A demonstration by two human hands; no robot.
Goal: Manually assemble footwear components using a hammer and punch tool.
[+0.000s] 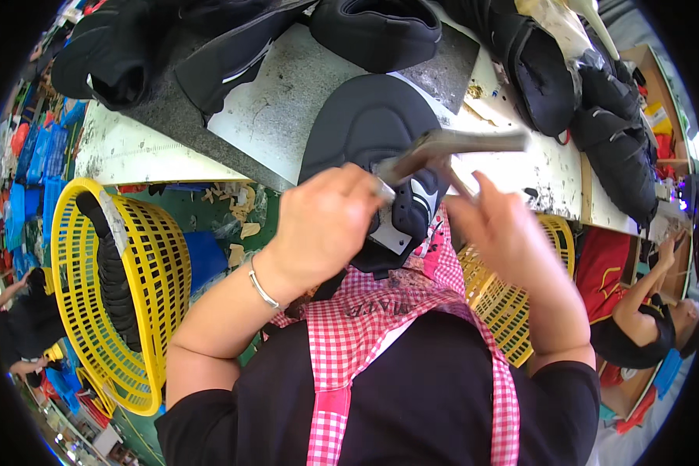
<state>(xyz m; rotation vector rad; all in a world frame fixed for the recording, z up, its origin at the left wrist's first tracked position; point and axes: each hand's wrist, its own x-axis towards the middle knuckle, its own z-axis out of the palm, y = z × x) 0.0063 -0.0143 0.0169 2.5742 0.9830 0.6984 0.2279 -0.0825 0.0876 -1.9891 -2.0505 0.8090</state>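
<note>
A black padded piece (365, 116) with stitched curves leans against the table edge in front of me. Its lower part has a light grey plate with a black, hole-dotted plastic fitting (412, 211). My left hand (326, 221) is closed in a pinch over that plate, around a short silvery metal rod (384, 191). In my right hand (501, 233) is the handle of a hammer (450, 147). The hammer's metal head, smeared by motion, is above the fitting, close to the rod. Whether it touches the rod, I cannot tell.
More black padded pieces (380, 35) lie on the white worktable (144, 151), with others piled at right (613, 155). A yellow basket (151, 256) holding black parts stands left, another yellow basket (512, 311) right. Scraps litter the green floor. Other people work at both sides.
</note>
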